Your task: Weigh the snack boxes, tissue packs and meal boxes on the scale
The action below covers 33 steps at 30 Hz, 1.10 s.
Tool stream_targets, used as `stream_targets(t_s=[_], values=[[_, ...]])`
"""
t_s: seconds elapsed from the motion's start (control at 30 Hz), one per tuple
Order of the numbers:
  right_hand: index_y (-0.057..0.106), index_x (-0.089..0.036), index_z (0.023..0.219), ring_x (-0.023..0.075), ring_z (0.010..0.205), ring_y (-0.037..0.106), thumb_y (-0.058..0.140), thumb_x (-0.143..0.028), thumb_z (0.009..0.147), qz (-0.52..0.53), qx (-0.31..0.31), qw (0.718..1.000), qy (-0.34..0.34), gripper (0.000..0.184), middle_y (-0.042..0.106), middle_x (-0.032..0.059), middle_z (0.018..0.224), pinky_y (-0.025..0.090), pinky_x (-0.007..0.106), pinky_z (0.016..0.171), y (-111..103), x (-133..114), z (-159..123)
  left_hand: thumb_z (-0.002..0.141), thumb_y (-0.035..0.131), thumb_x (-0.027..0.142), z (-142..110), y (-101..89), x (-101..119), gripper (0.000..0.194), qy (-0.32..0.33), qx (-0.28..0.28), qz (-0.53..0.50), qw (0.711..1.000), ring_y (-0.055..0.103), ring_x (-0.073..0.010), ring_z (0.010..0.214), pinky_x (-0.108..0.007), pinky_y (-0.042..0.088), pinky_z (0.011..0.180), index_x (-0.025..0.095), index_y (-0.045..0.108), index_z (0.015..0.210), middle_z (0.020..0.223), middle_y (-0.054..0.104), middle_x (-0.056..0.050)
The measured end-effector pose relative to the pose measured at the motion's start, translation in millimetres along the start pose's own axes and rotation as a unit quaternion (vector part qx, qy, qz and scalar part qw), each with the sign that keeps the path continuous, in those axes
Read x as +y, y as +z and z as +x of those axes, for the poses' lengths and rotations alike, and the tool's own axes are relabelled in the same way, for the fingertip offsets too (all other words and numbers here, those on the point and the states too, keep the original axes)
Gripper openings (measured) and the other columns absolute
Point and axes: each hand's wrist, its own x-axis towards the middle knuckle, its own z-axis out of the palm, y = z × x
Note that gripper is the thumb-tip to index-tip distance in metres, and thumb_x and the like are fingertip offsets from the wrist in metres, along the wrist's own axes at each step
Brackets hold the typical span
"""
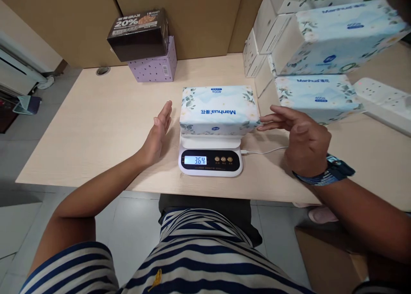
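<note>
A pale blue floral tissue pack (218, 110) lies on a white kitchen scale (210, 160) at the middle of the table; the lit display reads 364. My left hand (158, 133) is open, fingers straight, a short way left of the pack and not touching it. My right hand (297, 135) is open with fingers spread, its fingertips right at the pack's right end. I wear a dark watch (335, 170) on that wrist.
Two more tissue packs (321, 93) are stacked at the right beside white boxes (257, 50) and a white power strip (385, 101). A dark box (139, 33) sits on a purple box (157, 65) at the back. The scale's white cable (266, 150) runs right along the light wooden table (96, 127).
</note>
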Motion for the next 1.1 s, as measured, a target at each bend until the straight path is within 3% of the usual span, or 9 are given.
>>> stream_targets(t_s=[0.17,0.23,0.33,0.4,0.5,0.6,0.73,0.9,1.1], values=[[0.070,-0.036,0.157,0.0272,0.096,0.085,0.060,-0.054,0.112,-0.077,-0.009,0.992,-0.099,0.049,0.086,0.0101,0.118,0.076,0.047,0.078,-8,1,-2,0.099,0.014,0.096,-5,-2.0,-7,0.102,-0.002,0.003,-0.011,1.000,-0.001,-0.0292,0.183,-0.051,0.006,0.150,0.036,0.016,0.182,0.196,0.005,0.002],[0.062,-0.036,0.164,0.0332,0.121,0.081,0.066,-0.059,0.108,-0.131,-0.042,0.977,-0.161,0.061,0.080,0.0135,0.139,0.076,0.050,0.085,-11,0,1,0.099,0.024,0.096,-9,-0.7,-9,0.102,0.000,0.003,-0.009,1.000,0.001,-0.0356,0.182,-0.054,0.008,0.150,0.036,0.018,0.182,0.196,0.005,0.001],[0.045,-0.039,0.174,0.0371,0.155,0.063,0.072,-0.054,0.105,-0.219,-0.148,0.949,-0.171,0.075,0.060,0.0136,0.170,0.072,0.055,0.105,0,-6,14,0.100,0.051,0.088,-12,2.5,-9,0.101,0.045,-0.026,0.017,0.998,0.008,-0.0416,0.182,-0.057,0.015,0.150,0.037,0.020,0.182,0.195,0.011,0.000],[0.045,-0.035,0.173,0.0345,0.158,0.061,0.068,-0.045,0.109,-0.267,-0.212,0.926,-0.162,0.069,0.056,0.0146,0.174,0.069,0.054,0.113,23,-12,31,0.095,0.066,0.083,-8,-0.7,-8,0.111,0.081,-0.034,0.043,0.995,0.016,-0.0429,0.180,-0.059,0.022,0.149,0.034,0.019,0.182,0.194,0.015,-0.006],[0.056,-0.021,0.163,0.0344,0.154,0.064,0.058,-0.037,0.112,-0.335,-0.286,0.888,-0.131,0.053,0.057,0.0191,0.173,0.067,0.051,0.115,81,-21,73,0.083,0.075,0.086,12,-24.5,-9,0.120,0.062,0.066,0.081,0.993,0.045,-0.0470,0.167,-0.065,0.040,0.140,0.023,0.032,0.175,0.182,0.043,-0.020],[0.043,-0.013,0.171,0.0362,0.157,0.059,0.051,-0.030,0.112,-0.402,-0.395,0.824,-0.067,0.061,0.039,0.0232,0.183,0.058,0.053,0.123,152,-26,125,0.090,0.071,0.074,36,-66.0,-13,0.099,0.015,0.178,0.128,0.976,0.059,-0.0432,0.156,-0.063,0.048,0.134,0.019,0.040,0.166,0.169,0.059,-0.021],[0.052,-0.011,0.162,0.0358,0.141,0.068,0.052,-0.021,0.109,-0.402,-0.437,0.802,-0.065,0.054,0.053,0.0242,0.172,0.058,0.049,0.112,225,-19,166,0.093,0.074,0.044,47,-109.2,-18,0.073,-0.045,0.247,0.221,0.942,0.062,-0.0410,0.153,-0.058,0.048,0.131,0.017,0.050,0.156,0.166,0.063,-0.022],[0.054,-0.008,0.155,0.0353,0.123,0.071,0.049,-0.026,0.110,-0.430,-0.438,0.787,-0.059,0.048,0.057,0.0284,0.162,0.055,0.043,0.094,248,-10,163,0.096,0.070,0.032,42,-111.6,-20,0.052,-0.112,0.285,0.323,0.896,0.062,-0.0413,0.153,-0.059,0.032,0.137,0.022,0.061,0.146,0.152,0.074,-0.019],[0.054,-0.007,0.156,0.0398,0.127,0.070,0.046,-0.030,0.111,-0.441,-0.423,0.791,-0.040,0.050,0.056,0.0306,0.162,0.055,0.047,0.095,245,-17,163,0.102,0.057,0.029,44,-106.2,-18,0.069,-0.161,0.301,0.361,0.868,0.063,-0.0377,0.151,-0.059,0.022,0.141,0.017,0.043,0.168,0.150,0.077,-0.017]])
